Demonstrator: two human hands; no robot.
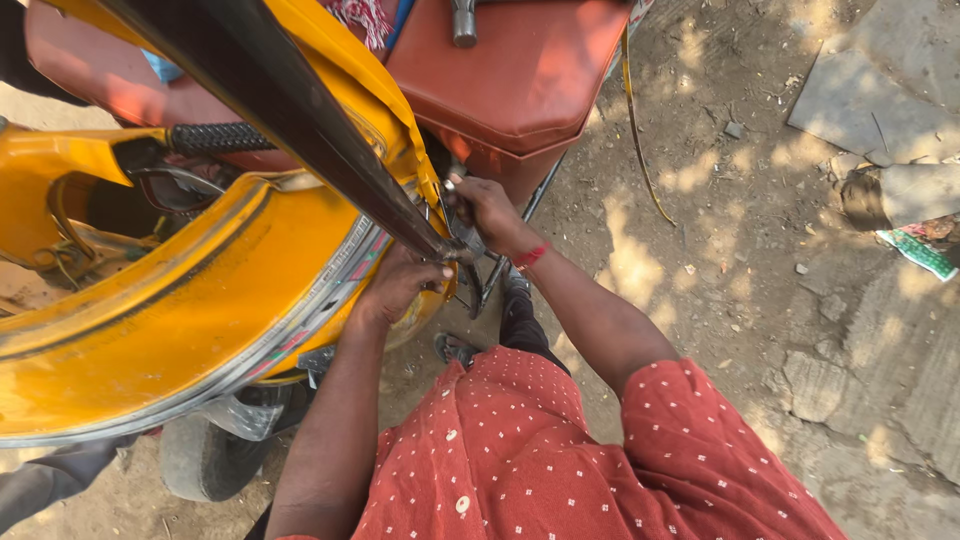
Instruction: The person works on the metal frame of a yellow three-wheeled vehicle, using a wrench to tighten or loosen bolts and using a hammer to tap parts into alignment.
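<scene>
Both hands work at the front corner of a yellow vehicle body, where a black bar slopes down to meet it. The left hand curls against the yellow edge just below the bar's lower end, seemingly bracing it. The right hand closes around a small metal part beside the bar, likely to turn it. 1 red seat carries 1 hammer; 1 tyre rests on the dirt ground.

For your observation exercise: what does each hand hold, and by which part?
The left hand grips the yellow body at its lower edge. The right hand closes on something small beside the black pillar; what cannot be told.
</scene>
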